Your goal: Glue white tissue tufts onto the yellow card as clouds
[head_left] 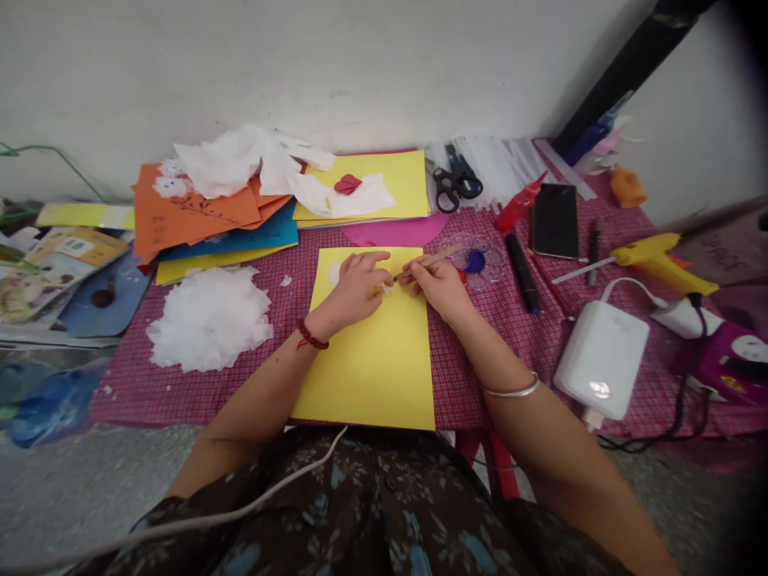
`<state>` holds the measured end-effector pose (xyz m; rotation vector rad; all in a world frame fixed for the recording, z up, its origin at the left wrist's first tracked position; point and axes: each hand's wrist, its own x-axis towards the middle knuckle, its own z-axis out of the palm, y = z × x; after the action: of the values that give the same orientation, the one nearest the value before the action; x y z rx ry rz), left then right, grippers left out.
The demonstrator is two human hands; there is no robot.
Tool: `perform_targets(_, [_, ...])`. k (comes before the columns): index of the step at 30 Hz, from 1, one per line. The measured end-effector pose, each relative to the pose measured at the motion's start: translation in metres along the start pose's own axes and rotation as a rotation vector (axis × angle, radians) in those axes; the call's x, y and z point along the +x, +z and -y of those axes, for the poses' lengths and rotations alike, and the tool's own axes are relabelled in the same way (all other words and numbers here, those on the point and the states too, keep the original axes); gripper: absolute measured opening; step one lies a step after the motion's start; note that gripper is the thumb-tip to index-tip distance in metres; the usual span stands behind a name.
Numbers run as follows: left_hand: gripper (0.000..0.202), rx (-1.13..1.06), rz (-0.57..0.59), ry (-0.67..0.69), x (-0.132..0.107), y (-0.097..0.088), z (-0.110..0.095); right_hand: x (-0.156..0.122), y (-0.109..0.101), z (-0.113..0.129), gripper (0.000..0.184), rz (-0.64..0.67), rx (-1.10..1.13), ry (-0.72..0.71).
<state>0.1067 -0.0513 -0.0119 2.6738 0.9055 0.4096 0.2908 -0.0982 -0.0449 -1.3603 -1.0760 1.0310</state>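
A: Quick one. Where do we put the hands?

B: Both over the yellow sheet (372, 368), toward its far edge. It lies at the middle of the desk (150, 400), near end at the front edge.

A: Right hand (441, 286)?

B: We have it pinching a thin stick (441, 254). Brush or pencil, we can't tell. Tip points at the left hand's fingers.

A: And the left hand (360, 292)?

B: Palm down, fingers curled, narrow gap to the thumb. We see a white scrap (387, 288) by the fingertips; pinched or just lying there, we can't tell.

A: White patch (334, 274) too, on the sheet's far left corner. Left of the desk?

B: Heap of white paper pieces (210, 320) near the left edge; orange papers (192, 210) at the back left corner, crumpled tissue (225, 164) on top.

A: Back edge, we get stacked yellow paper (408, 180) bearing a red heart (347, 184), then scissors (457, 180).

B: Right of the sheet: clear dish (497, 268) with something blue in it, black marker (523, 274), phone (555, 220). Glue gun (669, 260) toward the right edge, white power bank (603, 360) toward the front right corner.
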Motion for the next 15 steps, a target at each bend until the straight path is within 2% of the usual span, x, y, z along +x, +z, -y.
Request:
perform_targets(4, [0.007, -0.023, -0.043, -0.047, 0.005, 0.005, 0.004, -0.001, 0.000, 0.003, 0.022, -0.002, -0.004, 0.020])
perform_targets(11, [0.009, -0.053, -0.141, -0.157, 0.011, 0.009, 0.007, -0.001, -0.001, 0.007, 0.019, -0.143, 0.106, 0.055])
perform_targets(15, [0.009, -0.058, -0.169, -0.206, 0.012, 0.012, 0.008, 0.000, 0.000, 0.006, 0.021, -0.116, 0.093, 0.047])
